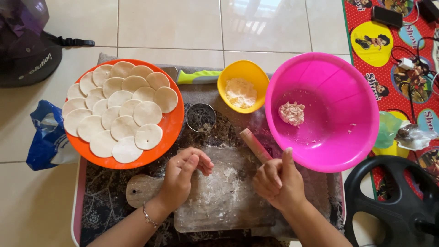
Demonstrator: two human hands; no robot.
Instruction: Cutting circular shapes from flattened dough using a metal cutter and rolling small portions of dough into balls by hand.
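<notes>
Pale floor tiles (183,23) lie all round a low worktop (105,192) with a dark, veined top, seen from your head camera, the only view.

On it a floured board (219,201) lies between your hands. Your left hand (183,176) rests at the board's near-left edge, fingers curled loosely inward; whether it pinches anything I cannot tell. Your right hand (279,180) is closed into a loose fist round the near end of a roller (255,145), which slants up toward the pink bowl (361,114). The roller's far end sits just beside the bowl's rim, so I judge a hard push could knock the bowl or tip it. A lump of pink filling (291,113) lies inside it.

The orange plate (173,126) carries overlapping rounds of dough (120,110); they touch one another and may stick, and the plate overhangs the worktop's left edge, so a nudge from your left arm could slide it. A metal ring cutter (200,117) stands between plate and board, close to your left fingers. The yellow bowl (243,68) of flour (241,93) sits behind, with a green-handled tool (199,77) partly hidden beside it.

Off the worktop: a blue bag (45,137) and a dark helmet (27,50) on the left; a black weight plate (393,201) near your right elbow; and a red patterned mat (366,50) with a phone (387,16), cables and a charger (406,63).
</notes>
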